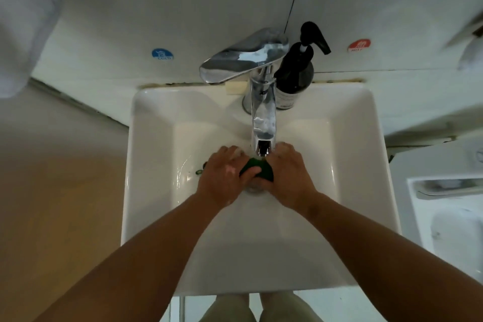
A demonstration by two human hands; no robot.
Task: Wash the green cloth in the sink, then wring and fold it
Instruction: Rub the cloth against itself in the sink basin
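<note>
The green cloth [254, 167] is bunched into a small wad over the drain of the white sink [151, 165], right under the spout of the chrome tap [263, 123]. My left hand [226, 174] grips its left side, thumb across the front. My right hand [288, 175] clasps its right side. Both hands press together around the cloth, and most of it is hidden between them. A small dark green bit [200, 171] shows at the left of my left hand. Both hands look wet.
A black pump bottle [296, 73] stands right of the tap base, and a pale soap bar [236, 87] lies behind it. Blue cold [162, 54] and red hot [359, 45] stickers mark the wall. A white towel [23, 21] hangs at the left. White fixtures [449, 217] sit to the right.
</note>
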